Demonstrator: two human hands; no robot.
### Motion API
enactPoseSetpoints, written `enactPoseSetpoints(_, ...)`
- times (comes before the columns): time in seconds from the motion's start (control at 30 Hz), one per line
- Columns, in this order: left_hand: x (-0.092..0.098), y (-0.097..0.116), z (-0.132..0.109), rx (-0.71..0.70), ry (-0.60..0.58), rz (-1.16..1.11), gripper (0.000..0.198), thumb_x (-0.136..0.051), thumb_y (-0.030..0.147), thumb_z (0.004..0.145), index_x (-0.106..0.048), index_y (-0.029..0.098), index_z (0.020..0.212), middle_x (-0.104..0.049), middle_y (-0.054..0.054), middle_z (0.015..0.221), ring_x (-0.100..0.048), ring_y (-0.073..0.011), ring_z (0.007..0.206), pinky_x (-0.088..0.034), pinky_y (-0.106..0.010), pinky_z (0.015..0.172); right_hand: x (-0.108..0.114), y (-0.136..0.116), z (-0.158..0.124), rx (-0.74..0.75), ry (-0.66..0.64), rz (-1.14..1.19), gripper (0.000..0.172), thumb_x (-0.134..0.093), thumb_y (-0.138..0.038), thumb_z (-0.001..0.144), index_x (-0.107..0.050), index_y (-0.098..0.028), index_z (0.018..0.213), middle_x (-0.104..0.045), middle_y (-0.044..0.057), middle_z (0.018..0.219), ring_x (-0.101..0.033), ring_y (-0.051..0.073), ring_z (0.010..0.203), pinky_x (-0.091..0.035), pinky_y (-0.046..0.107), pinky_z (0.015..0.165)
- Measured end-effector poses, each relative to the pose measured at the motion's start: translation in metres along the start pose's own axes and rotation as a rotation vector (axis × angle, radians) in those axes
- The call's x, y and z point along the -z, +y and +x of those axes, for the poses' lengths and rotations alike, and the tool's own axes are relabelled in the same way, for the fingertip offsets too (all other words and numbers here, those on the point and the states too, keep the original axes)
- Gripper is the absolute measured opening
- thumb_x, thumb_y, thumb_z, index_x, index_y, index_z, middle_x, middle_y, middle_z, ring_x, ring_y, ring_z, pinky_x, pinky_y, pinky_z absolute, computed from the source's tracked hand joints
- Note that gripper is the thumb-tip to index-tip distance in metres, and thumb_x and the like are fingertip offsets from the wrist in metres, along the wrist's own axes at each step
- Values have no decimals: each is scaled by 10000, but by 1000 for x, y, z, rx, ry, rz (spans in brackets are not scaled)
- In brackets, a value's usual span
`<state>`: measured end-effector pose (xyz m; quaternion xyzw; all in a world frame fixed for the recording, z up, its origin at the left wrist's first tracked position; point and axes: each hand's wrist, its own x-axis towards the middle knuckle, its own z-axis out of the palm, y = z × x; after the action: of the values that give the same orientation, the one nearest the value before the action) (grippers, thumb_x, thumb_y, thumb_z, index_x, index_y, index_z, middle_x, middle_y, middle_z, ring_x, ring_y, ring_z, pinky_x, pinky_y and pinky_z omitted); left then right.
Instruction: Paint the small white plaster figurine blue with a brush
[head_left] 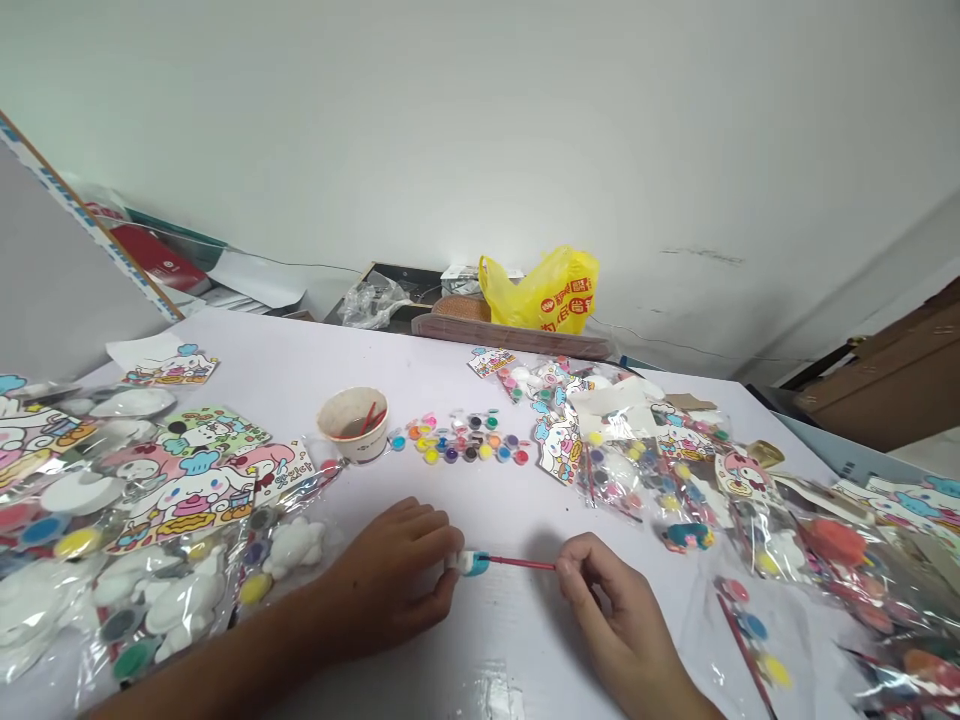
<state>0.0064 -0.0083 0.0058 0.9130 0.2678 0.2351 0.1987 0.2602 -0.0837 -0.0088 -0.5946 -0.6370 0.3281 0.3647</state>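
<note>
My left hand rests on the white table, fingers curled around a small plaster figure whose visible side is painted light blue. My right hand pinches the end of a thin red paintbrush. The brush tip touches the figure. Beyond my hands lies a row of small open paint pots in many colours. A white paper cup with a red brush inside stands to their left.
Clear bags of cartoon cards, white plaster figures and paint pots pile up on the left. More such bags spread over the right side. A yellow plastic bag sits behind the table's far edge by the wall.
</note>
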Motion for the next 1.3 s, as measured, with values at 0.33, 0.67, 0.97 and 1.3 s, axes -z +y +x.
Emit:
enactPoseSetpoints(0.33,-1,0,2,-26,12,16,99,-442,110,874,-487,194,848,-526,-4,740,-431,-169,670,-301,-293,619,-3,-11,0,9,4,-11,315,-422,-415,993,-477,-210,761,-428,-35,641,-402,132,579,-317,237,529)
enactPoseSetpoints(0.67,1,1,1,-33,12,24,100,-444,111,861,-489,200,849,-528,-4,732,-445,-170,665,-307,-283,604,0,-10,2,18,-7,-58,322,-407,-420,997,-463,-211,759,-428,-36,638,-403,128,569,-317,235,518)
enactPoseSetpoints(0.97,1,1,2,-21,8,31,103,-440,119,863,-506,198,858,-543,-6,733,-455,-166,658,-319,-286,594,2,-9,2,68,-51,-81,320,-396,-406,1001,-445,-211,752,-421,-39,634,-388,124,559,-317,232,508)
enactPoseSetpoints(1.3,-1,-1,1,-15,-17,28,100,-432,128,882,-501,196,858,-547,-12,736,-459,-170,661,-322,-289,594,3,-13,0,53,-84,-72,325,-384,-415,1005,-443,-216,754,-417,-33,631,-390,129,560,-321,238,508)
